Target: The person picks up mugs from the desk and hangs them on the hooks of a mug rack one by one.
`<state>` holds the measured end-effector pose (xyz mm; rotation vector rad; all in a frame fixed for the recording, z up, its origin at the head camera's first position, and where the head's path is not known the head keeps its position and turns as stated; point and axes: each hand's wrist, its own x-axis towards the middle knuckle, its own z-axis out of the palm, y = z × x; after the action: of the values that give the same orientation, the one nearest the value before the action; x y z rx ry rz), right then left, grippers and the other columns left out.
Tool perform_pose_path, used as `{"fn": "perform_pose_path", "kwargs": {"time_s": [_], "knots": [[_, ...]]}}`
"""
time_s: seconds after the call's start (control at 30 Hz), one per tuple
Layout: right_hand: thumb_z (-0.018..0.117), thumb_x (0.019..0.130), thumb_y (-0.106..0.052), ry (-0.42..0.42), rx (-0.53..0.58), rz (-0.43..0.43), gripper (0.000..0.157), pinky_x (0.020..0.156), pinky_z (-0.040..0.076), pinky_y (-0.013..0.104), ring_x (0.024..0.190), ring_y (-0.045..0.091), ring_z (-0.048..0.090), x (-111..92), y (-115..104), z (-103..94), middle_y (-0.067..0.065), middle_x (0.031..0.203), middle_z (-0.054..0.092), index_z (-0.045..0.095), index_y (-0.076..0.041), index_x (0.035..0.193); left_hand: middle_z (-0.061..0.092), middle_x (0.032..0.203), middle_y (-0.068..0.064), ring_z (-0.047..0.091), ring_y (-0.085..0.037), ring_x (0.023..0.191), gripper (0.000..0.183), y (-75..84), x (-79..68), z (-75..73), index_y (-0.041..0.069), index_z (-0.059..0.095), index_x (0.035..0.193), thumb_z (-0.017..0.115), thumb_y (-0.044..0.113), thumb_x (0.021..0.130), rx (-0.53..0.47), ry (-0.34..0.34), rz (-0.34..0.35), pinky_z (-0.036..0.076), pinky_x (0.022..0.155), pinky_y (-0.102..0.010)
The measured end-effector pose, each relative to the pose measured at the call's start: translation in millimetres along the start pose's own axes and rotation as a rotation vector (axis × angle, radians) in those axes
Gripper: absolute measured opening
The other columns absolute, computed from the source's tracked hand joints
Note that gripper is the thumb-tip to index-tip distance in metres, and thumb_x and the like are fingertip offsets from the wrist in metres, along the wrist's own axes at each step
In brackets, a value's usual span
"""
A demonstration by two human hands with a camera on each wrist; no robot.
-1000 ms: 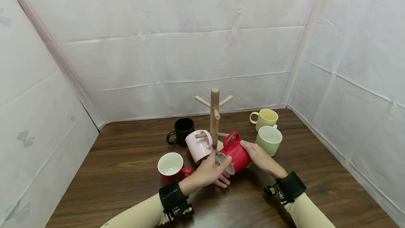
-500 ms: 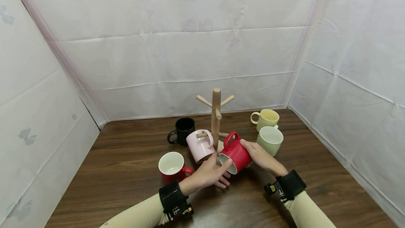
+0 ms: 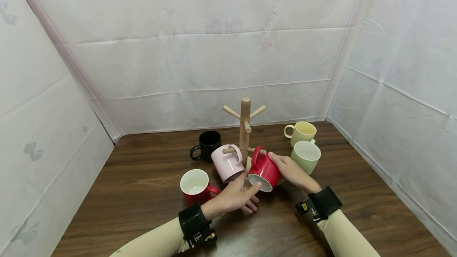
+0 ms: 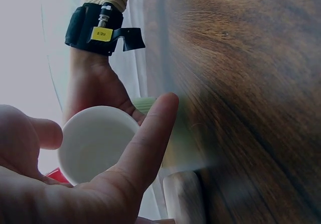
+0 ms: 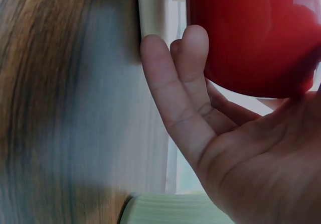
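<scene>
My right hand (image 3: 293, 172) holds a red mug (image 3: 270, 173) tilted, its white mouth facing down and toward me. The right wrist view has fingers against the red side (image 5: 256, 38), with two other fingers held off it. A lower peg (image 3: 262, 152) of the wooden mug tree (image 3: 244, 138) passes through the mug's handle, its tip showing on the right. My left hand (image 3: 233, 196) is under the mouth with fingers extended, thumb overlapping the rim; the left wrist view looks into the white interior (image 4: 98, 146). A pink mug (image 3: 225, 165) hangs by its handle on another lower peg.
A second red mug (image 3: 192, 197) stands beside my left wrist, and a black mug (image 3: 210, 140) behind the pink one. Yellow (image 3: 298, 136) and pale green (image 3: 303, 165) mugs stand right of the tree. Upper pegs hold no mugs. White sheeting (image 3: 214, 62) surrounds the wooden table.
The red mug has turned mouth-downward and shifted slightly, and the peg's tip now shows through its handle. My right hand moved with it; my left hand stays almost in place.
</scene>
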<state>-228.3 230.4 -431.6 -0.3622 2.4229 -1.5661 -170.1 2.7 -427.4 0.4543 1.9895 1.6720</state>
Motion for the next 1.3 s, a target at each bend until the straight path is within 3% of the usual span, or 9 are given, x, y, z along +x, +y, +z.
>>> {"fn": "perform_pose_path", "kwargs": {"time_s": [0.13,0.3,0.53,0.7,0.87,1.3], "knots": [[0.032,0.094,-0.061,0.020,0.002,0.004,0.059,0.061,0.055,0.045,0.074,0.027,0.063,3,1,2.3,0.012,0.087,0.065,0.060,-0.012,0.114,0.065,0.085,-0.021,0.063,-0.035,0.068,0.075,-2.6,0.4,-0.5,0.015,0.011,0.148,0.052,0.044,0.093,-0.007,-0.006,-0.016,0.054,0.057,-0.047],[0.035,0.092,-0.062,0.050,-0.037,-0.019,0.052,0.059,0.055,0.044,0.075,0.024,0.061,9,1,4.7,0.007,0.093,0.065,0.054,-0.030,0.128,0.065,0.083,-0.020,0.063,-0.034,0.066,0.073,-4.0,0.3,0.3,0.019,0.009,0.149,0.053,0.039,0.094,-0.003,-0.004,-0.018,0.055,0.055,-0.046],[0.037,0.090,-0.065,0.081,-0.075,-0.004,0.048,0.060,0.054,0.043,0.076,0.021,0.061,16,-11,8.6,0.004,0.093,0.066,0.055,-0.037,0.125,0.065,0.082,-0.021,0.063,-0.035,0.066,0.062,-5.4,-1.2,0.1,0.020,0.020,0.144,0.054,0.035,0.094,-0.005,0.006,-0.003,0.055,0.055,-0.045],[0.035,0.088,-0.068,0.075,-0.098,-0.007,0.047,0.056,0.054,0.042,0.074,0.022,0.061,22,-7,11.6,0.004,0.095,0.064,0.055,-0.043,0.123,0.066,0.081,-0.019,0.064,-0.033,0.066,0.066,-4.8,-4.3,-0.2,0.015,0.021,0.143,0.056,0.038,0.092,-0.014,0.016,-0.009,0.055,0.055,-0.043],[0.035,0.088,-0.068,0.088,-0.092,-0.008,0.046,0.055,0.054,0.040,0.077,0.021,0.060,24,-5,12.8,0.003,0.101,0.063,0.056,-0.044,0.122,0.066,0.081,-0.018,0.064,-0.033,0.066,0.066,-7.8,-4.1,-0.9,0.014,0.023,0.142,0.056,0.040,0.091,0.000,0.014,-0.012,0.055,0.055,-0.043],[0.035,0.088,-0.068,0.119,-0.114,-0.002,0.052,0.058,0.053,0.038,0.077,0.021,0.060,24,-5,11.6,0.002,0.094,0.065,0.056,-0.036,0.122,0.066,0.081,-0.018,0.064,-0.032,0.066,0.068,-11.8,-2.4,-1.5,0.017,0.017,0.146,0.055,0.037,0.093,-0.002,0.003,-0.020,0.055,0.055,-0.043]]}}
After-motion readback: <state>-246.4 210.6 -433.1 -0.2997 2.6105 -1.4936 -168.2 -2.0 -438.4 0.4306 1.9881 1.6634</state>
